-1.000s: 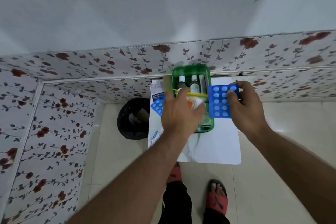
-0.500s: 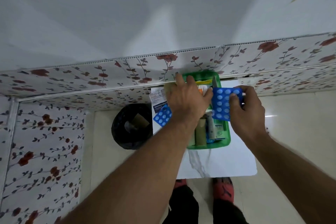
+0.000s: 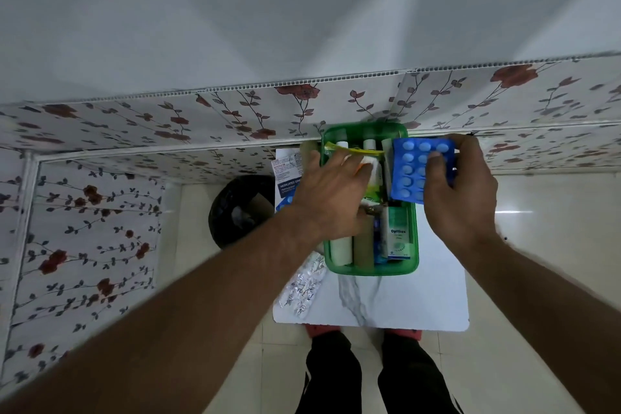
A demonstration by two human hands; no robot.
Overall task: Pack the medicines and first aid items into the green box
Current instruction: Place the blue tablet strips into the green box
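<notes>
We're looking down on the white marbled worktop (image 3: 403, 299), pushed up against the flowered wall panel (image 3: 168, 124), and on it sits the green box (image 3: 411, 245), already well filled. Our left hand (image 3: 331, 195) reaches in over the box's left side, fingers (image 3: 353, 166) stretched forward and loosely spread, resting on a clear pouch with a yellow strip (image 3: 356, 152); we cannot tell whether they actually grip it. Just ahead of those fingers, two white bottle caps (image 3: 369, 144) poke up at the box's far end. Our right hand (image 3: 460, 191) holds the blue tablet strip (image 3: 411, 171) over the box's right edge, thumb (image 3: 435, 168) pressed on its face and the other fingers curled behind its far edge, pinching it. Below that strip, inside the box, lies a green-and-white carton (image 3: 398, 235), with cardboard rolls (image 3: 353, 247) just under our left palm. Left of the left hand, outside the box, a printed packet (image 3: 285, 175) lies on the worktop, and a foil strip (image 3: 302, 286) lies near our left wrist. A black bin (image 3: 235, 208) stands on the floor beside the worktop.
</notes>
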